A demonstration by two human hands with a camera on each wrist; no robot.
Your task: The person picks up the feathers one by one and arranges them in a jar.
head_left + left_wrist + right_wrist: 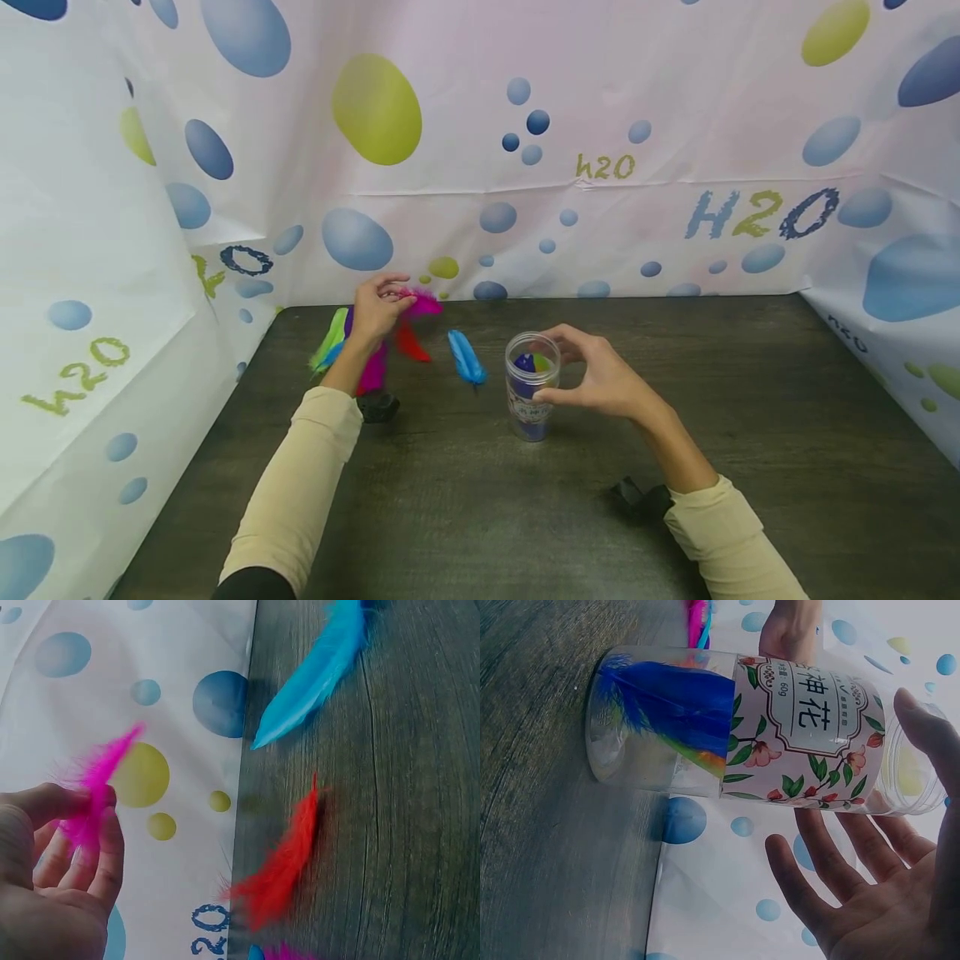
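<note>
Pink and wispy, the feather (100,774) pointed lengthwise toward one o'clock in the left wrist view. In the head view, the left hand (376,311) pinched it at ten o'clock of the jar (528,387) the right hand (598,377) gripped.

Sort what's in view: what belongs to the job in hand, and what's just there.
Job in hand:
- left hand, pinching a pink feather
- right hand, holding the clear jar with feathers inside
- probably the loose light-blue feather and red feather

Just there:
- dark tabletop
- bubble-printed sheet
</note>
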